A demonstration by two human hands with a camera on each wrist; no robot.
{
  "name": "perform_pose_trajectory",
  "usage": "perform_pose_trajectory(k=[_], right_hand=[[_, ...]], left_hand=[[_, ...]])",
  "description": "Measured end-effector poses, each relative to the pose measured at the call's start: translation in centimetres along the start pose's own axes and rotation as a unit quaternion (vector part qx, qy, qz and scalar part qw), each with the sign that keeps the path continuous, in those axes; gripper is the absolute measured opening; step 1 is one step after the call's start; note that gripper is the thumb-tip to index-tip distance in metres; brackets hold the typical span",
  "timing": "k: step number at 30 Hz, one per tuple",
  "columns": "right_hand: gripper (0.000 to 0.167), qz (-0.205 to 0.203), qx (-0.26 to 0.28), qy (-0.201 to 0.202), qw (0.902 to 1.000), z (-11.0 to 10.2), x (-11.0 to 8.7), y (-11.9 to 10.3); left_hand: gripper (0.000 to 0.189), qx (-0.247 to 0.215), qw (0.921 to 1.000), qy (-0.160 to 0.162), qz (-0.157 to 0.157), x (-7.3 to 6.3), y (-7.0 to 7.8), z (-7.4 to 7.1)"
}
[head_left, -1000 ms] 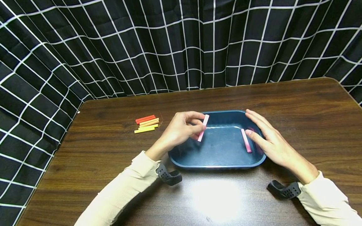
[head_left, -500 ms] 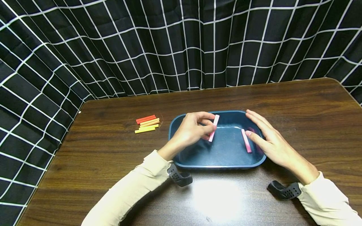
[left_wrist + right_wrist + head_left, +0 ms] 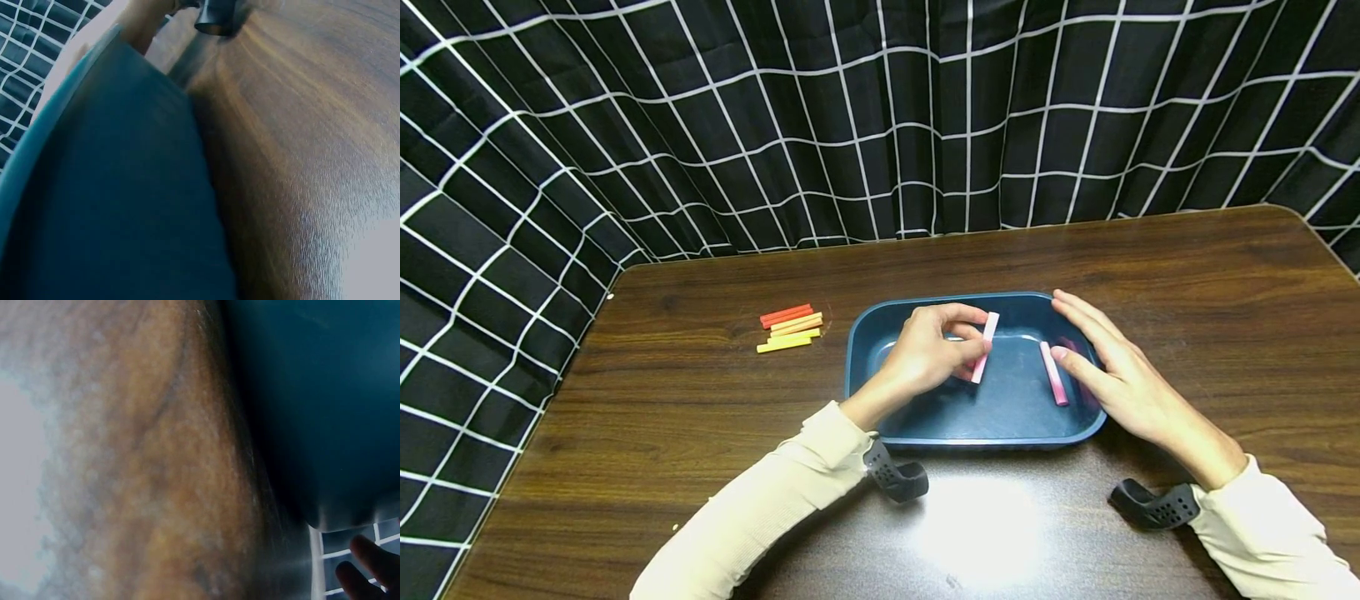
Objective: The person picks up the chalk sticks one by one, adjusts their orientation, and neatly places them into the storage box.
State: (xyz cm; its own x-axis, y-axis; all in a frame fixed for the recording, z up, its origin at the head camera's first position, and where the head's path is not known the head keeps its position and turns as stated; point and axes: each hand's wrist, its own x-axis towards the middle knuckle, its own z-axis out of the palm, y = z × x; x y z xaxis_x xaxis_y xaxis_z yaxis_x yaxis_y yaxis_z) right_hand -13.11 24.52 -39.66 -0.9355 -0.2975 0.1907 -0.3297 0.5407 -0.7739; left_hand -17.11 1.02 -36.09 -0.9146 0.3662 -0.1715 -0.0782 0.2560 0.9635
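Note:
My left hand point(image 3: 936, 350) pinches a pale pink stick of chalk point(image 3: 991, 327) between thumb and fingers, over the middle of a blue plastic tub point(image 3: 917, 440). A second, deeper pink chalk stick point(image 3: 1053, 375) lies inside at the right end. Across the tub's right rim rests my right hand point(image 3: 1108, 375), fingers extended, its thumb tip close to that second stick. In the left wrist view the tub's outer wall point(image 3: 125, 187) hides the pinching fingers. The right wrist view has the tub wall point(image 3: 325, 394) and two fingertips point(image 3: 369, 559) low at the right.
Left of the tub, several red, orange and yellow chalk sticks point(image 3: 792, 328) lie together on the brown wooden table point(image 3: 662, 400). A black curtain with white grid lines point(image 3: 865, 125) hangs behind and to the left. Black bands point(image 3: 898, 482) sit at both wrists.
My left hand has moved right with the pale pink chalk, from the tub's left part to over its middle. The right hand stays where it was.

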Motion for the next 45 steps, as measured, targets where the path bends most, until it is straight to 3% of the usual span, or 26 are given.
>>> perform_pose_trajectory(k=[9, 19, 25, 34, 38, 45], right_hand=[[0.061, -0.002, 0.0, 0.001, 1.0, 0.1, 0.0, -0.1], [0.061, -0.001, 0.0, 0.001, 1.0, 0.1, 0.1, 0.0], [0.061, 0.004, -0.001, 0.001, 1.0, 0.1, 0.1, 0.1], [0.06, 0.002, 0.0, 0.008, 1.0, 0.3, 0.0, 0.2], [0.061, -0.002, 0.004, 0.008, 1.0, 0.4, 0.0, 0.3], [0.06, -0.006, 0.003, 0.01, 0.9999, 0.5, 0.1, 0.3]], left_hand=[[0.032, 0.021, 0.9998, 0.003, -0.002, 0.3, 0.0, 0.8], [0.032, 0.008, 1.0, 0.0, -0.006, 0.6, 0.1, 1.8], [0.032, 0.031, 0.9994, -0.013, -0.012, 0.6, -0.1, 2.3], [0.033, 0.092, 0.9954, -0.023, 0.015, 0.9, -0.8, 3.0], [0.034, 0.071, 0.9972, -0.025, -0.002, 0.9, -1.1, 3.0], [0.033, -0.001, 0.9975, -0.03, -0.063, 1.1, -1.0, 3.1]])
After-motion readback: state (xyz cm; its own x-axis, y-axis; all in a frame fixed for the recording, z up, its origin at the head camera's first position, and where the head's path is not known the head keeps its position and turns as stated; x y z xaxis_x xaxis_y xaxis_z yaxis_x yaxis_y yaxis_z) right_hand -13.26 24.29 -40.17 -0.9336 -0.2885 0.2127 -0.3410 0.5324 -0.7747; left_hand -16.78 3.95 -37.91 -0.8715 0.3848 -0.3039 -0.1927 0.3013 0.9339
